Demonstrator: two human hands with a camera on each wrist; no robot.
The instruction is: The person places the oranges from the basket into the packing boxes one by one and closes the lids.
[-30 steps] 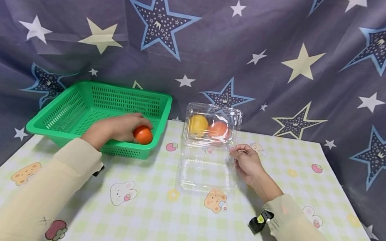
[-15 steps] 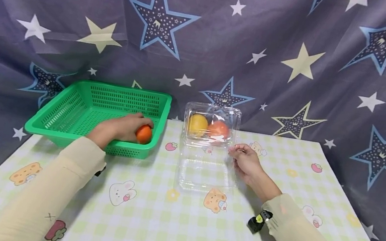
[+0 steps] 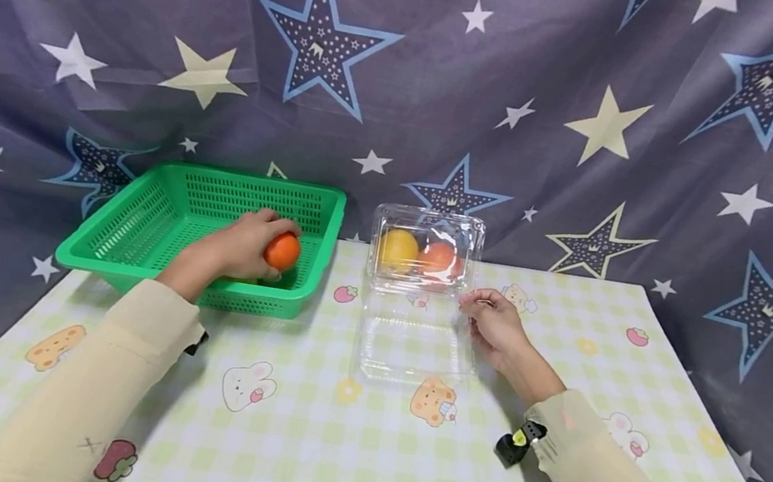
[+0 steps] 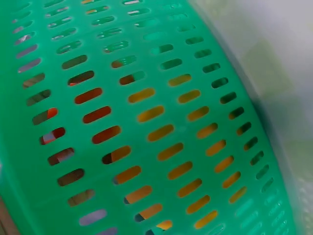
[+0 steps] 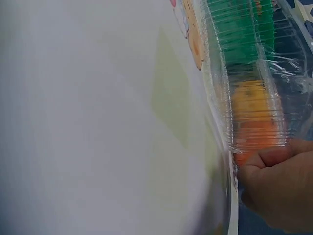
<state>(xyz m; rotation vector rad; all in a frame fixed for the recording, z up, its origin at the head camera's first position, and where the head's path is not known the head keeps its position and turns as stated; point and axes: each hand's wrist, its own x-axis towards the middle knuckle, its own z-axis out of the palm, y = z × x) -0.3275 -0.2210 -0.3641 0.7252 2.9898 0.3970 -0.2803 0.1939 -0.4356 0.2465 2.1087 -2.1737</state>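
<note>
head view: left grip (image 3: 234, 246) curled round small, glossy orange fruit (image 3: 282, 251) over green basket (image 3: 154, 225)

- An orange fruit (image 3: 282, 251), small, round and bright, is gripped by the left hand (image 3: 239, 246) inside the green perforated basket (image 3: 155, 214), near its right wall.
- A clear plastic clamshell box (image 3: 419, 297) lies open on the table, its lid flat towards the person; its right edge is held by the right hand (image 3: 497, 327).
</note>
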